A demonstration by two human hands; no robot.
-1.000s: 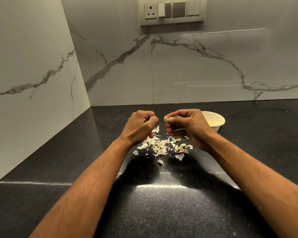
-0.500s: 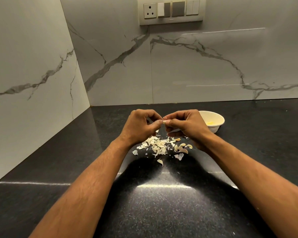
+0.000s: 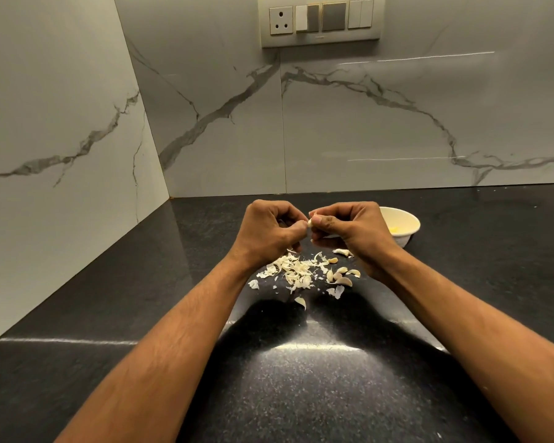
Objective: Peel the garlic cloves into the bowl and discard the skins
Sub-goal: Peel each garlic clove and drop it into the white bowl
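While I watch from the head view, my right hand [image 3: 354,230] pinches a garlic clove [image 3: 310,222] just left of the bowl [image 3: 403,238], and my left hand [image 3: 271,233] nips at its tip, probably at loose skin. It looks light, firm and slippery; I'd grip its sides. Skins [image 3: 293,272] litter the tabletop [image 3: 301,394] before the bowl.

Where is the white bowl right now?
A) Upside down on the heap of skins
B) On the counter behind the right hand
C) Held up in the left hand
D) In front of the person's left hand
B: the white bowl stands upright on the black counter, partly hidden behind the right hand, away from the skins.
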